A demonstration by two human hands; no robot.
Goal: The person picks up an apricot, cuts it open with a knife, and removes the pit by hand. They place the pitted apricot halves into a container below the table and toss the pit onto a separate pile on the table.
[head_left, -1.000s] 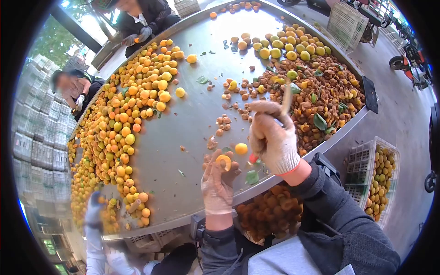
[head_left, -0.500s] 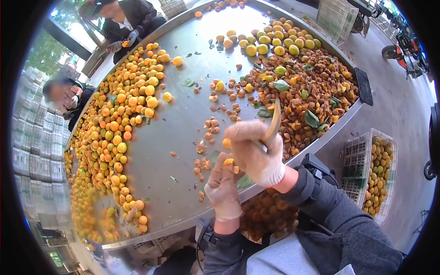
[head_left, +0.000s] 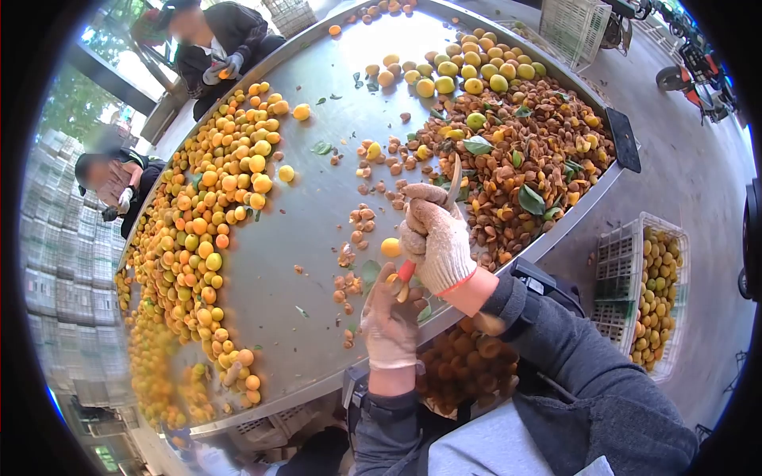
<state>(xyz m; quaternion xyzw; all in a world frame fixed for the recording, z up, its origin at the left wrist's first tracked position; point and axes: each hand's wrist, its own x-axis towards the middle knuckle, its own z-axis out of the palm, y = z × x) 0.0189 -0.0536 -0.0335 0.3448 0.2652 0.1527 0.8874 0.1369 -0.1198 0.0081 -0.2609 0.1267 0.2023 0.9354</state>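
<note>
My right hand (head_left: 436, 242), in a knit glove, is closed round a knife. The knife's curved blade (head_left: 456, 181) points up and away, and its red handle (head_left: 406, 270) sticks out below the fist. Just beneath it, my gloved left hand (head_left: 389, 329) has its fingers bent round a small yellow-orange apricot piece (head_left: 402, 293), mostly hidden. One whole apricot (head_left: 390, 247) lies on the metal table (head_left: 278, 317) beyond my left fingertips. Below my right wrist, a blurred tan thing (head_left: 488, 324) shows above a container of dark orange fruit (head_left: 468, 365).
Whole apricots (head_left: 210, 214) line the table's left side. Pits and scraps with leaves (head_left: 528, 163) are heaped at right, greener fruit (head_left: 476, 67) behind. A crate of apricots (head_left: 655, 301) stands on the floor at right. Two people (head_left: 226, 40) work across the table.
My right hand has turned and shifted slightly left, so the red handle now shows beside my left fingers. A blurred tan thing has appeared below my right wrist.
</note>
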